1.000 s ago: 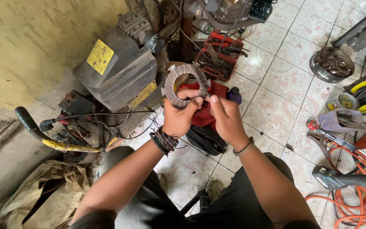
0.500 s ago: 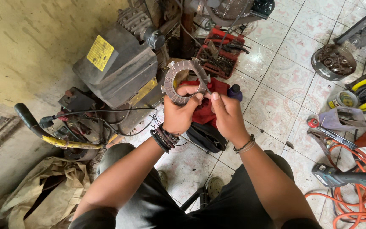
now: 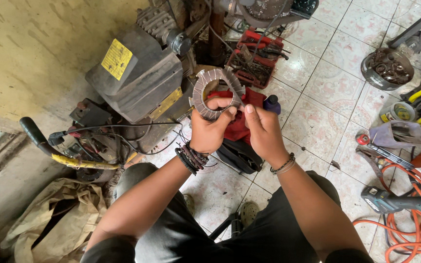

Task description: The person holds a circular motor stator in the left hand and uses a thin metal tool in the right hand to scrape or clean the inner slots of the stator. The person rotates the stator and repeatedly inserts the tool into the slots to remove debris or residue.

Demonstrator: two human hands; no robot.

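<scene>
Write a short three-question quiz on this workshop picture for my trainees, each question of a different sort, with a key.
1. True or false: both hands hold the metal ring.
2. What lies on the floor tiles at lower right? A) orange cable B) green hose C) white rope
3. What colour is the label on the dark machine?

Key
1. True: the left hand and right hand both grip the ring.
2. A
3. Yellow

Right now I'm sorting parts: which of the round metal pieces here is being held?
The flat grey slotted ring, gripped by both the left hand and right hand. The other round piece, the dark drum-shaped part, sits untouched on the floor tiles at upper right.
</scene>
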